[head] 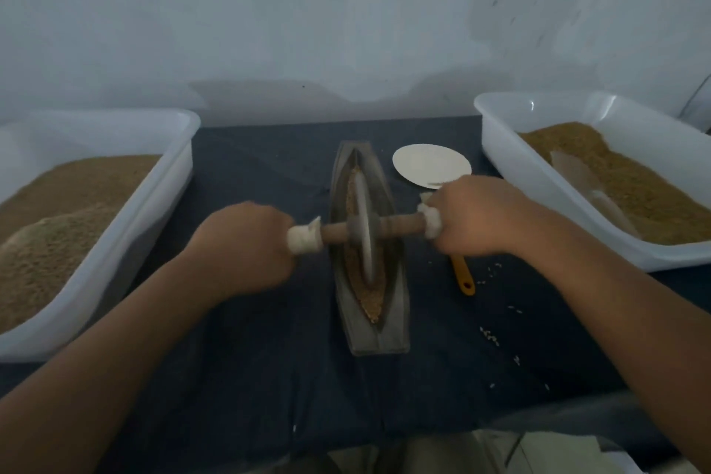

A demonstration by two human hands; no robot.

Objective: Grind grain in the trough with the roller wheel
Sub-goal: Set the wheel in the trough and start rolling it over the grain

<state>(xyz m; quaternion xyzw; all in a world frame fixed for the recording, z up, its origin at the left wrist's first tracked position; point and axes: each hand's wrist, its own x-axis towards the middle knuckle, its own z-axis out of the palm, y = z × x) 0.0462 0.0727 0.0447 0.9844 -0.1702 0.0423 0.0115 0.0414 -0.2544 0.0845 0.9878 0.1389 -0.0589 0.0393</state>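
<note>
Left forearm (115, 350) and right forearm (615, 300) are bare, as are left grip (246, 242) and right grip (473, 219).

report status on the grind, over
Left hand, right hand both grip the axle ends. Wheel upright in trough, on grain. Nothing in its path; orange tool lies clear, beside trough.

No readable text, labels or numbers, though the view is dim.

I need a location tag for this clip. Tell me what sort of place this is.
Probably a simple hand-milling workstation, perhaps at home: a boat-shaped trough with a roller wheel on a dark cloth against a bare wall, between a left tub and right tub of grain.
</note>
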